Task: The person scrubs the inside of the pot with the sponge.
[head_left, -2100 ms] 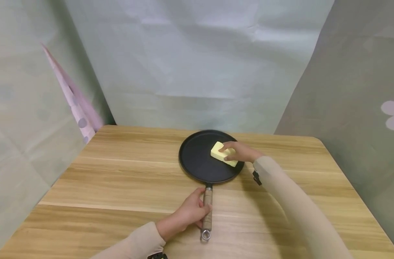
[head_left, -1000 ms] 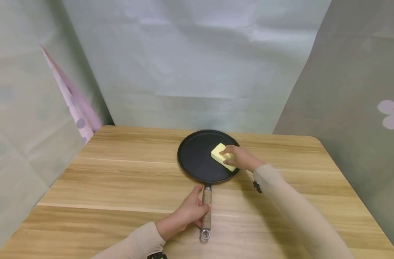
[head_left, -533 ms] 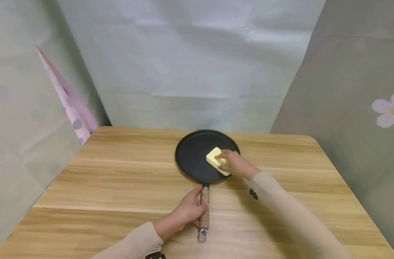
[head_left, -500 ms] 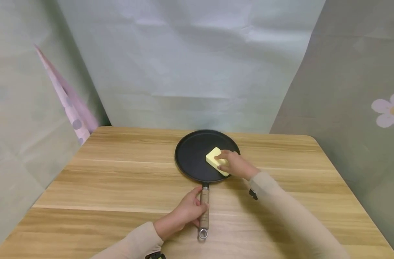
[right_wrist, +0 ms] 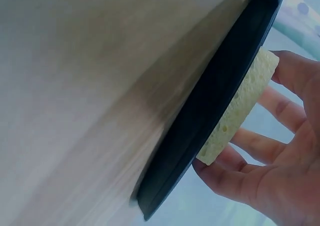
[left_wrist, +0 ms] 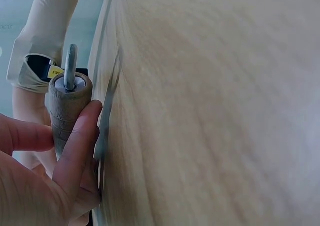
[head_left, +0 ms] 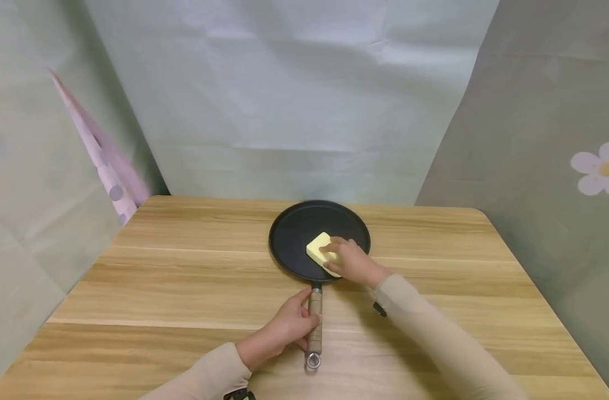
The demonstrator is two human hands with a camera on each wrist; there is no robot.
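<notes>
Light wooden table point(head_left: 184, 289) with pale and darker grain stripes, rounded far corners. Behind and to both sides, grey-green paper backdrop point(head_left: 294, 83), creased. Pink dotted strip point(head_left: 99, 161) leaning at left, near the table's far left corner. White flower point(head_left: 598, 168) printed on right panel.

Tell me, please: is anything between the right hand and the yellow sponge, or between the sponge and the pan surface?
Nothing visible. The right hand holds the sponge directly, and the sponge lies flat against the black pan.
</notes>
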